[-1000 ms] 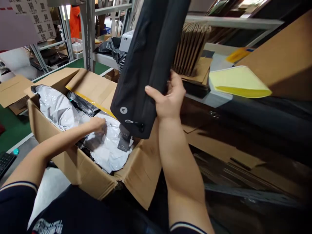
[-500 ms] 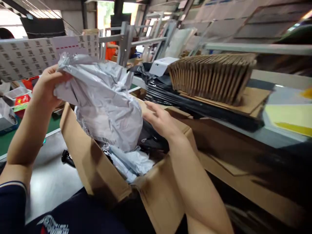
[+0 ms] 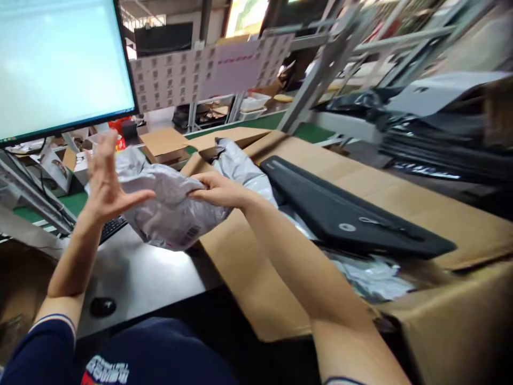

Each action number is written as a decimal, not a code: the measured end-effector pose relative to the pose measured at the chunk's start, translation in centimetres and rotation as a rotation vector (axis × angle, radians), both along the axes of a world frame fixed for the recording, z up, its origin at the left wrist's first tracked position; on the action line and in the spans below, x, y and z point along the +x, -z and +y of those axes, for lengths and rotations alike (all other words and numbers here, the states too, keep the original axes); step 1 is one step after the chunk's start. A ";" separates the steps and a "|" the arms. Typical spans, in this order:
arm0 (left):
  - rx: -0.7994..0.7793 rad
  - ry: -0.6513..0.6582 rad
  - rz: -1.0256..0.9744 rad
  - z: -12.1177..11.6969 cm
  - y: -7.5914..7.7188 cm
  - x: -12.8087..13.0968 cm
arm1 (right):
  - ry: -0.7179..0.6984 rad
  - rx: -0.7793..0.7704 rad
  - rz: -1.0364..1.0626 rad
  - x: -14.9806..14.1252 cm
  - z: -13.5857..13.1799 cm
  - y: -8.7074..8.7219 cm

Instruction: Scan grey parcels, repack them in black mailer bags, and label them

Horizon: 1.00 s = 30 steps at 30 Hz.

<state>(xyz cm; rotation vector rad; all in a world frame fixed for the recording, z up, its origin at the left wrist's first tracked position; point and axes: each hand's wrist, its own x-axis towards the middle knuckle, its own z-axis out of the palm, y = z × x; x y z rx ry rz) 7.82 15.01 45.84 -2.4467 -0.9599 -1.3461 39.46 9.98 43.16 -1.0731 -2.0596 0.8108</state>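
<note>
A grey-white plastic mailer bag (image 3: 172,208) hangs above the metal table, left of the carton. My right hand (image 3: 218,190) pinches its upper edge. Beside the bag's left end is my left hand (image 3: 106,184), fingers spread and thumb stretched out; it is blurred, and I see no grip on the bag. The large open cardboard box (image 3: 256,278) lies to the right. Inside it are a black zippered case (image 3: 340,214), another grey mailer bag (image 3: 244,166) toward the far end, and crumpled pale plastic packaging (image 3: 372,275) near the front.
A monitor (image 3: 64,64) stands at the upper left, with a keyboard (image 3: 112,229) partly hidden behind my left hand. A black mouse (image 3: 102,307) lies on the metal table (image 3: 148,283). Stacked black plastic bags (image 3: 433,144) are at the right, behind the box.
My view has swung left, bringing the monitor in. The mailer bag has moved from above the box to its left. My left hand has let go; my right hand now grips it.
</note>
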 end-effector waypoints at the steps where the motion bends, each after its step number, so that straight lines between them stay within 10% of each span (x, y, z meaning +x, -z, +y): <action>1: -0.177 0.075 0.084 0.0 3.4 -1.0 | -0.108 -0.067 -0.139 -2.4 1.1 0.4; 4: -0.773 0.143 0.152 -0.1 14.8 -2.5 | -0.054 -0.112 -0.529 -9.7 4.3 2.5; 6: -1.014 -0.106 0.074 -1.4 22.0 -3.3 | 0.168 -0.002 -0.614 -13.7 5.8 5.1; 11: -1.158 -0.405 0.088 -9.9 34.1 -6.3 | 0.177 -0.021 -0.027 -18.2 3.4 17.0; 15: -1.157 -0.476 0.189 -15.6 38.7 -7.2 | 0.389 -0.336 -0.058 -18.1 -3.2 30.3; 20: -1.084 -0.278 0.372 -14.6 42.8 -6.1 | 0.488 -0.465 -0.445 -20.0 -9.6 42.0; 24: -1.120 -0.351 0.422 -13.8 45.5 -5.1 | 0.301 -0.449 -0.596 -20.1 -8.7 44.3; 30: -1.095 -0.340 0.393 -18.4 45.5 -7.0 | 0.110 -0.324 -0.740 -17.4 -1.3 41.3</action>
